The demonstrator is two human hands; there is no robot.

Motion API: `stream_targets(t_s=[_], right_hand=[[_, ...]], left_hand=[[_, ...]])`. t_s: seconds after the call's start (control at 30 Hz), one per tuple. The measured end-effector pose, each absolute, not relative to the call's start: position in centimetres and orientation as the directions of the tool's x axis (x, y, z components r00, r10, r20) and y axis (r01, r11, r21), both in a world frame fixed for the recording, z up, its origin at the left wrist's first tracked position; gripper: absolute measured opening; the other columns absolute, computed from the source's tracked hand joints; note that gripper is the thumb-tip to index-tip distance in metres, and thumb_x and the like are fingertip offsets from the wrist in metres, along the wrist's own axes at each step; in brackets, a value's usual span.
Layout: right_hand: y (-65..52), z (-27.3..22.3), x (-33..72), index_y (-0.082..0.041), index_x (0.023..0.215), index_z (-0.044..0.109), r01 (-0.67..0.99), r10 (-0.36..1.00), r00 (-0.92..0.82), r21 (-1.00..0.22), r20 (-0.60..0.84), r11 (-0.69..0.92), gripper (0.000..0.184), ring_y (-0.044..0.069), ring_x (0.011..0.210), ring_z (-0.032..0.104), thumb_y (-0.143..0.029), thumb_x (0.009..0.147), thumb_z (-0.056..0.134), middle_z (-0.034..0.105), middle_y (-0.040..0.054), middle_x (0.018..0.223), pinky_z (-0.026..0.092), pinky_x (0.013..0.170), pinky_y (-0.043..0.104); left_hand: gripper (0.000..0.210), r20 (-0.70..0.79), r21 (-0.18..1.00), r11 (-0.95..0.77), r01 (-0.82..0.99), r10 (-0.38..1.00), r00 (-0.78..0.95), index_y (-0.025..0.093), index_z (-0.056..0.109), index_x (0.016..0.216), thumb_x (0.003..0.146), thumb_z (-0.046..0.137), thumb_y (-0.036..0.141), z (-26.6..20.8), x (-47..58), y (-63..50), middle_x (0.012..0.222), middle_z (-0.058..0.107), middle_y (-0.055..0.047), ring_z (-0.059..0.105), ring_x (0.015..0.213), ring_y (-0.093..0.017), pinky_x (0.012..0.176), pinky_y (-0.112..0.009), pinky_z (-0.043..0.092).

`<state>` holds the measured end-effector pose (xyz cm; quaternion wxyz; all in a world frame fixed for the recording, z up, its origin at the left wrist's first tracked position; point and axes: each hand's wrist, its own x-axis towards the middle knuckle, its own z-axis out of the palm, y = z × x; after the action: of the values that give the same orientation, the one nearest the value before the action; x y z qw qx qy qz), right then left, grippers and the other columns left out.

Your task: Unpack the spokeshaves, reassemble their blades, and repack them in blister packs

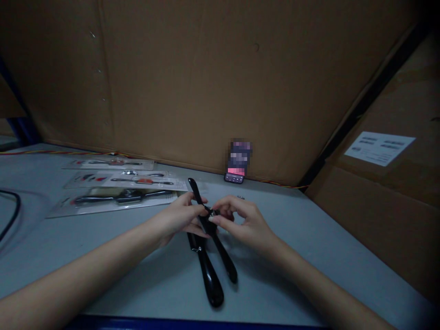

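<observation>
Near the middle of the table, my left hand [184, 213] grips a black spokeshave [222, 254] at its centre, thumb on top. The tool slants, one handle pointing away and the other towards me. My right hand [242, 217] is closed in a pinch at the spokeshave's middle, on a small shiny metal piece [213, 214]; the fingertips hide most of it. Beneath and to the left lies a second black spokeshave [209, 279] on the table, its far part covered by my left hand.
Several packaged spokeshaves [113, 206] lie on the grey table [144, 270] at left. A phone [237, 162] leans on the cardboard wall [178, 82]. A small metal part [241, 197] sits beyond my right hand. A black cable [15, 211] curves in at far left.
</observation>
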<state>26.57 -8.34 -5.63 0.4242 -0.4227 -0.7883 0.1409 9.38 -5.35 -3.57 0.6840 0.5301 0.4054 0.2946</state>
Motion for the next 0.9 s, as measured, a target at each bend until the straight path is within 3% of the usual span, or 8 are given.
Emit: stream_targets(t_s=[0.33, 0.5, 0.67, 0.9], right_hand=[[-8.43, -5.34, 26.97, -0.018, 0.078, 0.059, 0.570, 0.825, -0.284, -0.605, 0.489, 0.555, 0.004, 0.011, 0.056, 0.048, -0.022, 0.078, 0.059, 0.054, -0.0017, 0.061, 0.038, 0.052, 0.024], [-8.65, -5.24, 26.81, -0.018, 0.088, 0.065, 0.530, 0.787, -0.383, -0.583, 0.484, 0.616, 0.011, 0.011, 0.058, 0.051, -0.021, 0.080, 0.058, 0.060, 0.0005, 0.068, 0.039, 0.054, 0.025], [-8.73, -5.04, 26.95, -0.019, 0.097, 0.065, 0.547, 0.738, -0.428, -0.501, 0.521, 0.671, 0.018, 0.012, 0.062, 0.052, -0.018, 0.084, 0.053, 0.062, 0.0016, 0.075, 0.040, 0.057, 0.026], [-8.75, -4.96, 27.21, -0.022, 0.104, 0.061, 0.694, 0.714, -0.455, -0.291, 0.532, 0.659, 0.021, 0.014, 0.063, 0.054, -0.018, 0.086, 0.050, 0.066, 0.0021, 0.083, 0.037, 0.066, 0.032]], left_hand=[[0.037, -0.234, 0.965, 0.263, 0.004, 0.851, 0.470, 0.014, 0.041, 0.110, 0.076, 0.053, 0.010, -3.42, 9.27, -5.29, 0.078, 0.063, -0.005, 0.068, 0.067, -0.021, 0.063, -0.034, 0.056], [0.035, -0.226, 0.966, 0.257, -0.007, 0.863, 0.452, 0.013, 0.044, 0.109, 0.075, 0.054, 0.009, -3.41, 9.31, -5.18, 0.075, 0.063, -0.004, 0.067, 0.062, -0.017, 0.061, -0.033, 0.056], [0.033, -0.223, 0.968, 0.252, 0.001, 0.854, 0.470, 0.013, 0.042, 0.108, 0.077, 0.053, 0.010, -3.30, 9.30, -5.26, 0.079, 0.065, -0.007, 0.068, 0.065, -0.019, 0.061, -0.034, 0.056], [0.036, -0.220, 0.966, 0.259, -0.015, 0.847, 0.483, 0.013, 0.039, 0.111, 0.078, 0.050, 0.007, -3.35, 9.33, -5.19, 0.078, 0.067, -0.009, 0.069, 0.067, -0.021, 0.061, -0.033, 0.056]])
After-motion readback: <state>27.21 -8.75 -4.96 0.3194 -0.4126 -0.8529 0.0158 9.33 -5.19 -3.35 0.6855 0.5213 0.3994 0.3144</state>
